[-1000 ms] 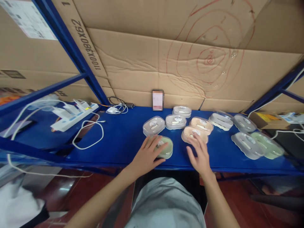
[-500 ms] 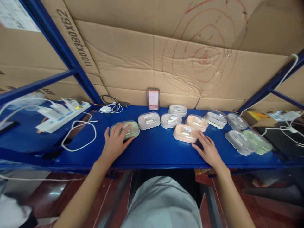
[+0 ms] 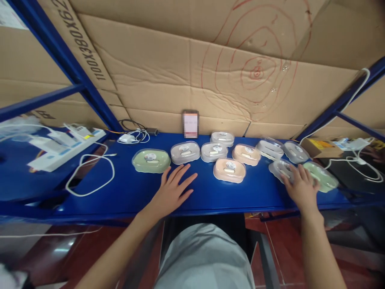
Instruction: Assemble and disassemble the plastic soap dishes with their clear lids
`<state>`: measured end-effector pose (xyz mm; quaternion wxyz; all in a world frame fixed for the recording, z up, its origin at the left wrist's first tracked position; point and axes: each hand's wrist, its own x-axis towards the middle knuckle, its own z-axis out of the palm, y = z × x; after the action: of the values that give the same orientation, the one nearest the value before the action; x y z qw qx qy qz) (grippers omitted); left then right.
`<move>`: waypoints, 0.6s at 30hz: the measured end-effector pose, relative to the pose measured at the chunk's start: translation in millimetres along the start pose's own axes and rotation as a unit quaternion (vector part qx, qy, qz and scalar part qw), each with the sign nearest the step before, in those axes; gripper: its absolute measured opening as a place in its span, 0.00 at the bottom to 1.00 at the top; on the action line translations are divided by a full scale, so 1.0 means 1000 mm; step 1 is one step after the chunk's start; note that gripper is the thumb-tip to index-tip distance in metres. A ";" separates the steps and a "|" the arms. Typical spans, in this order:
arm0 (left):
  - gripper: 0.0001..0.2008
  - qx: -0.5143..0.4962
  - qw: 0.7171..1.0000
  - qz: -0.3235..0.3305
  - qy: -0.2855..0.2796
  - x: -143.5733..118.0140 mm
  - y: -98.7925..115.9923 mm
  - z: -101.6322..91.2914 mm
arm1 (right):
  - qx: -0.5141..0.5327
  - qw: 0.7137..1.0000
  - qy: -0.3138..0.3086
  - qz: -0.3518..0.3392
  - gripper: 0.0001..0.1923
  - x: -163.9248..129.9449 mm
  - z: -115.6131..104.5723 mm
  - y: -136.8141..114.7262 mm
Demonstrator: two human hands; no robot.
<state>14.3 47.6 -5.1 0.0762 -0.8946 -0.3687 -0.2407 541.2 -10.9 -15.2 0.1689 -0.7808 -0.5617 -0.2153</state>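
Several lidded plastic soap boxes lie on a blue shelf (image 3: 207, 194). A green box (image 3: 150, 160) sits at the left end of the row, then a grey box (image 3: 185, 152), another grey box (image 3: 213, 151), a peach box (image 3: 229, 169) and a second peach box (image 3: 248, 154). My left hand (image 3: 173, 190) lies flat and empty on the shelf, fingers spread, just right of the green box. My right hand (image 3: 300, 186) rests on a clear grey box (image 3: 281, 167) beside a green box (image 3: 321, 177) at the right.
A small phone-like device (image 3: 190, 124) leans on the cardboard wall behind the boxes. A white power strip (image 3: 64, 147) and a looped white cable (image 3: 90, 176) lie at the left. More boxes (image 3: 296, 151) and a cardboard carton (image 3: 315, 146) sit at the right. Blue rack posts frame both sides.
My left hand slid the green box leftward to the row's end, let it go and pulled back right. My right hand left the peach box and moved right onto the clear grey box.
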 end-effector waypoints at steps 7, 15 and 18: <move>0.20 -0.032 0.993 0.109 -0.017 0.068 0.000 0.002 | -0.045 0.987 -0.152 -0.037 0.31 0.107 0.003 -0.046; 0.23 -0.065 0.981 0.174 -0.052 0.074 0.029 0.017 | -0.131 0.941 -0.302 -0.074 0.23 0.168 0.028 -0.057; 0.23 -0.068 0.977 0.193 -0.051 0.072 0.044 0.016 | -0.140 0.934 -0.313 -0.098 0.22 0.179 0.035 -0.064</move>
<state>94.9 65.9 17.4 0.0415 -0.9632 -0.1749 -0.1997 534.6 170.8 50.4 -0.1480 -0.7657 -0.6238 -0.0517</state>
